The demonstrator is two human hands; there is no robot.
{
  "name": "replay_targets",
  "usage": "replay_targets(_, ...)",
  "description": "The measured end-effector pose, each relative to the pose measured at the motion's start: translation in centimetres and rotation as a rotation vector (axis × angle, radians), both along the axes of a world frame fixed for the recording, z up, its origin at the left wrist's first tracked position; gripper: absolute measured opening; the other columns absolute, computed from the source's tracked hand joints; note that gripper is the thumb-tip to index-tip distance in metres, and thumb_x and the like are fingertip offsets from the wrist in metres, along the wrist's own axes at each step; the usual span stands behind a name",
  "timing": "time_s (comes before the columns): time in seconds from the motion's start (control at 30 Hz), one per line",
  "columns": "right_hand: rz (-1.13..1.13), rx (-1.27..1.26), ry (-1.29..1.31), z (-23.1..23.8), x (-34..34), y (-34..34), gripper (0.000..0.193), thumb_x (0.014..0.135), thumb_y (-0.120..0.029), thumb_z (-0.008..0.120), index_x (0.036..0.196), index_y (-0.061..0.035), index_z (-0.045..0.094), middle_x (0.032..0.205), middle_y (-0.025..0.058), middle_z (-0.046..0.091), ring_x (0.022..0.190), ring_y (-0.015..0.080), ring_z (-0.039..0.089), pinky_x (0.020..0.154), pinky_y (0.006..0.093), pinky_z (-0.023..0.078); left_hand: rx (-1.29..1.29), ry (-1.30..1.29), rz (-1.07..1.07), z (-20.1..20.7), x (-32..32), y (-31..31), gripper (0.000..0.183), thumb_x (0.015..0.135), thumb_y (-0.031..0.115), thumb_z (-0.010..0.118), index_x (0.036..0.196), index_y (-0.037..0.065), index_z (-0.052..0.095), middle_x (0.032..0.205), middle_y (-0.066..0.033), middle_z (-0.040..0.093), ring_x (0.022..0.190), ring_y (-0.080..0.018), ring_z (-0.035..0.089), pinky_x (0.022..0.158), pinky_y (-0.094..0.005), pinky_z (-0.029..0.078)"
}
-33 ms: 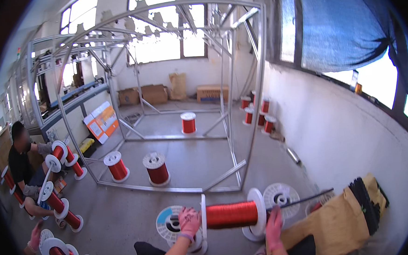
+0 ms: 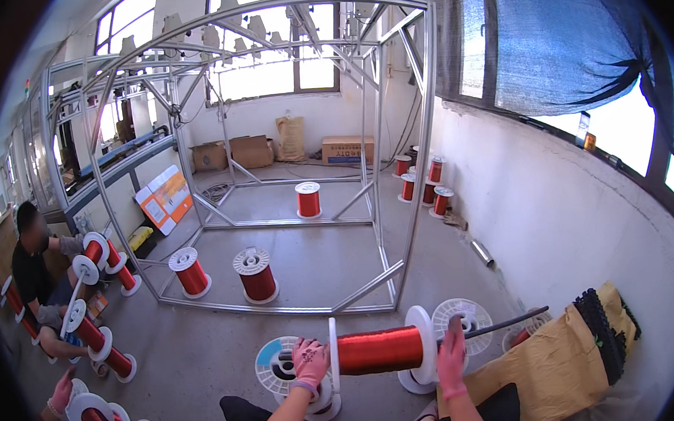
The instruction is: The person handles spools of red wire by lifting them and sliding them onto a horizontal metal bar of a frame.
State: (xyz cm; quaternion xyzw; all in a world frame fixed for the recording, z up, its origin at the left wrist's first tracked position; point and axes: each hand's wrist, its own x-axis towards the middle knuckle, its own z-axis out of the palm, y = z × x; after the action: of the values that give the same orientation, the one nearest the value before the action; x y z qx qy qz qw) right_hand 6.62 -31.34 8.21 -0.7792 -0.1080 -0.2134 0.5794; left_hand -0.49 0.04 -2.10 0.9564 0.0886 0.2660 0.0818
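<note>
The right hand (image 2: 452, 362) has risen slightly, fingers extended beside the right flange (image 2: 420, 333), seemingly steadying the spool (image 2: 380, 350), which lies sideways between both hands; the left hand (image 2: 311, 362) curls at its other end, grip hidden.

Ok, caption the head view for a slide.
Pink-gloved left hand and right hand flank a horizontal red-wound spool, metal frame beyond.

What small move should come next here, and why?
Probably curl the right hand onto the red spool's right flange: the spool lies sideways, the left hand is at its left flange, and the right hand's fingers look extended rather than wrapped around anything.
</note>
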Motion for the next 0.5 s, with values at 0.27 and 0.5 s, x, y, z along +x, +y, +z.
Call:
replay_targets(0.27, 0.143, -1.26, 0.378, -19.8, -6.4, -4.4, 0.041, 0.093, -0.021, 0.055, 0.13, -0.0032, 0.05, 0.127, 0.0223, 0.055, 0.118, 0.0418, 0.053, 0.098, 0.0427, 0.046, -0.062, -0.034, -0.019, 1.4, 1.9, -1.4, 0.034, 0.093, 0.031, 0.052, 0.079, 0.009, 0.074, 0.092, -0.0059, 0.072, 0.104, -0.0228, 0.062, 0.106, -0.0423, 0.035)
replay_targets(0.5, -0.015, -0.008, -0.117, 1.1, 0.4, 0.9, 0.044, 0.1, -0.017, 0.049, 0.136, 0.0071, 0.046, 0.135, 0.0267, 0.052, 0.124, 0.0394, 0.052, 0.105, 0.0402, 0.04, 0.051, -0.062, -0.045, 1.1, 0.7, -0.2, 0.032, 0.092, 0.028, 0.051, 0.078, 0.01, 0.074, 0.087, -0.0058, 0.071, 0.1, -0.0224, 0.062, 0.105, -0.0419, 0.035)
